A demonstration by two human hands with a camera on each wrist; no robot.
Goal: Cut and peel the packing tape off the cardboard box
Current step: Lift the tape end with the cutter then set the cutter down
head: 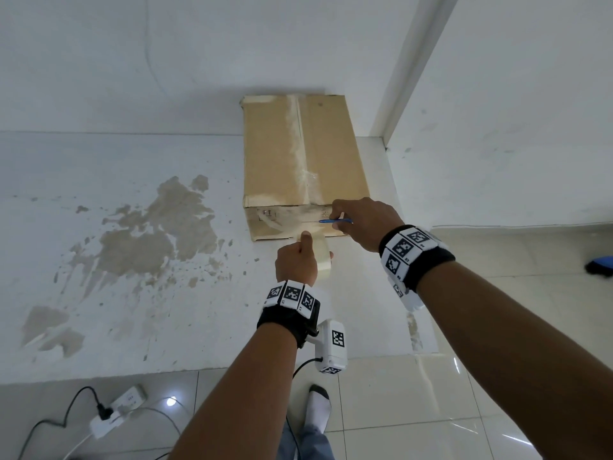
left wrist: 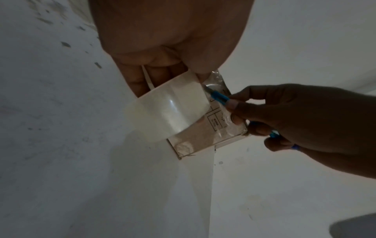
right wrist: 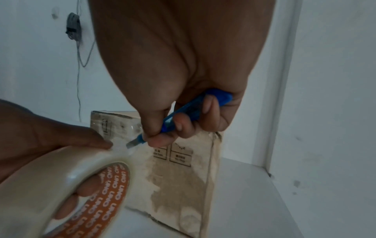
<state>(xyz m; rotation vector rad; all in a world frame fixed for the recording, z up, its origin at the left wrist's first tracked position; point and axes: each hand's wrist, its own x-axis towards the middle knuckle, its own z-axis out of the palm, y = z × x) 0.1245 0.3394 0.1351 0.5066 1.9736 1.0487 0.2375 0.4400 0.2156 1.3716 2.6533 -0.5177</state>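
Note:
A brown cardboard box (head: 335, 151) lies on a white ledge against the wall, with clear packing tape (head: 297, 141) along its top seam and down its near face. My left hand (head: 297, 260) grips a roll of clear tape (head: 323, 257) in front of the box, thumb on top, fingers through the orange core (right wrist: 105, 193). A strip of tape runs from the roll (left wrist: 168, 111) to the near face. My right hand (head: 361, 220) holds a blue utility knife (head: 335, 221), its blade (right wrist: 131, 143) at that strip just above the roll (right wrist: 61, 185).
The white ledge (head: 149, 293) has brown peeled patches on its left part. A white column (head: 408, 68) stands right of the box. On the tiled floor below lie power strips with cables (head: 112, 413), and my white-socked foot (head: 318, 410). A cable hangs on the wall (right wrist: 78, 64).

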